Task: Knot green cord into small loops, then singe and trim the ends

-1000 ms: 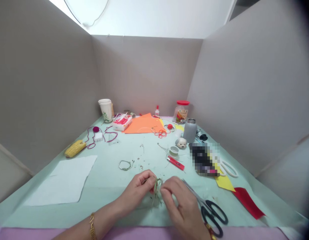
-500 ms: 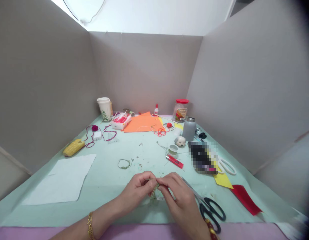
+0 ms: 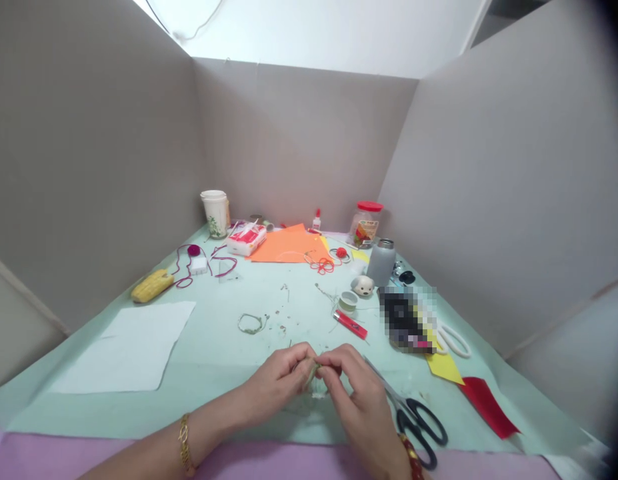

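My left hand [image 3: 279, 380] and my right hand [image 3: 351, 393] meet low over the pale green table cover, pinching a small tuft of thin green stems [image 3: 315, 377] between their fingers. The fingers hide most of the tuft. Black-handled scissors [image 3: 417, 423] lie just beyond my right hand, their blades pointing toward it. Farther up the cover, a small ring of twisted green stem [image 3: 251, 324] rests beyond my left hand, with loose green bits scattered around it.
Nearby lie a red utility knife [image 3: 349, 325], a small wire spool [image 3: 347, 301] and a blurred dark object [image 3: 403, 321]. A white paper sheet [image 3: 123, 347] lies left. Orange paper [image 3: 289, 245], a red-lidded jar [image 3: 366, 224] and a grey flask [image 3: 381, 263] stand at the back.
My hands have drawn closer together, now covering more of the green tuft. The camera view has shifted slightly, moving the table's contents a little within the frame.
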`<state>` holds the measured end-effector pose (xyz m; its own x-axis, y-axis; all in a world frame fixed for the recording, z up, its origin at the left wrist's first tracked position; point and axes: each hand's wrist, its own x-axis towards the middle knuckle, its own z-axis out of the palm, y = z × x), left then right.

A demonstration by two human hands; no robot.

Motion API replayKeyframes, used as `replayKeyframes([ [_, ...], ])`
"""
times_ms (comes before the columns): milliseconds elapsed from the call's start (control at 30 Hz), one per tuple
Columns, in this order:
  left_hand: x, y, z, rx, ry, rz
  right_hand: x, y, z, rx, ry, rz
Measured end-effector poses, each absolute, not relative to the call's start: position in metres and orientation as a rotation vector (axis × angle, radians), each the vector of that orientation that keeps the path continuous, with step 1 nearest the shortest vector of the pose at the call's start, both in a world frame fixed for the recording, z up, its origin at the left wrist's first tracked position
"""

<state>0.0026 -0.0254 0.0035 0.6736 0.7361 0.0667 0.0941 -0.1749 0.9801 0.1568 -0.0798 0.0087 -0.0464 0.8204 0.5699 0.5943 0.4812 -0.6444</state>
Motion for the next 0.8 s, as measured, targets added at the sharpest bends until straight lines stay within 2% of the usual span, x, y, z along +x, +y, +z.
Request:
replayKeyframes([
  [133, -0.0003, -0.0279, 0.0019, 2.055, 0.863, 1.063, 0.1567, -0.0798, 0.0099, -1.235, -1.663, 0.323],
  [200, -0.0025, -0.0285, 0.0022, 2.283, 0.780, 1.197, 0.1556, -0.0800, 0.0100, -1.238, -1.640, 0.338],
  [300, -0.0039, -0.0281, 0.0036, 2.369, 0.605, 1.165, 0.1536, -0.0802, 0.0093, -1.243, -1.603, 0.440],
  [467, -0.0015, -0.0252, 0.0038, 2.203, 0.802, 0.998, 0.1520, -0.0798, 0.0087, -1.223, -1.522, 0.716],
  [800, -0.0027, -0.0195, 0.0002, 2.306, 0.777, 1.043, 0.1569, -0.0818, 0.0159, -1.235, -1.543, 0.697],
])
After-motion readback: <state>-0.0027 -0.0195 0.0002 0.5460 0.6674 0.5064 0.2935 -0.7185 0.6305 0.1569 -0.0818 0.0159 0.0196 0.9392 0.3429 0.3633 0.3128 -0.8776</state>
